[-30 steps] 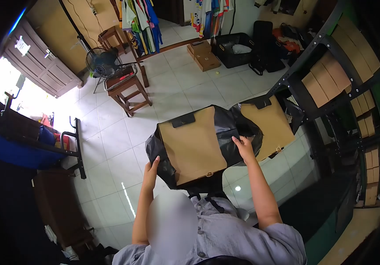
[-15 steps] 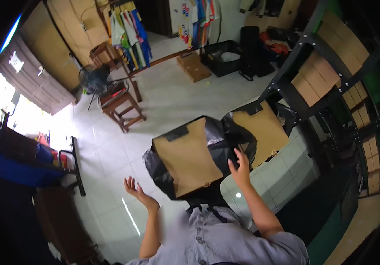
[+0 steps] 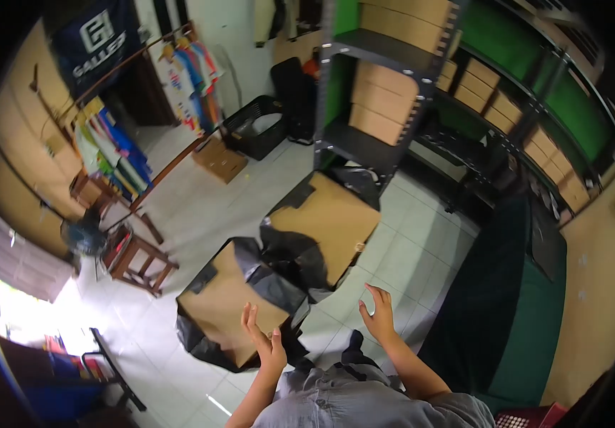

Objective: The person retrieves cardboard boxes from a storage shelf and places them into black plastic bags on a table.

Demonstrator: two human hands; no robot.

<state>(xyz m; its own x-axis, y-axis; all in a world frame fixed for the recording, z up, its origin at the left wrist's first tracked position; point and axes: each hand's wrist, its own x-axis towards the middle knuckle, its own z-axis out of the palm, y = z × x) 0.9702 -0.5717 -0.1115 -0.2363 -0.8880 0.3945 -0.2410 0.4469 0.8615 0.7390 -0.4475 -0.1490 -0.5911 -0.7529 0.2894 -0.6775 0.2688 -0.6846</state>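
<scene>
Two big cardboard boxes wrapped partly in black plastic stand side by side on the tiled floor. My left hand point(image 3: 266, 342) is raised in front of the nearer box point(image 3: 225, 303), fingers apart and holding nothing. Whether it touches that box I cannot tell. To the right, my right hand point(image 3: 379, 314) hangs over the floor with thumb and fingers spread, also holding nothing. The farther box point(image 3: 332, 225) lies beyond it, apart from the hand. Crumpled black plastic point(image 3: 289, 253) bunches up between the boxes.
A black metal shelf point(image 3: 368, 139) with stacked cartons rises ahead. A green-covered table point(image 3: 496, 307) stands on the right. Further left are a wooden stool point(image 3: 139, 260), a fan point(image 3: 84, 235), hanging clothes point(image 3: 111, 150), a black crate point(image 3: 254, 128) and a small carton point(image 3: 219, 160).
The view has swung right, bringing the shelves and green-covered table further in. My left hand now appears before the nearer box; my right hand shows over the floor instead of beside the plastic.
</scene>
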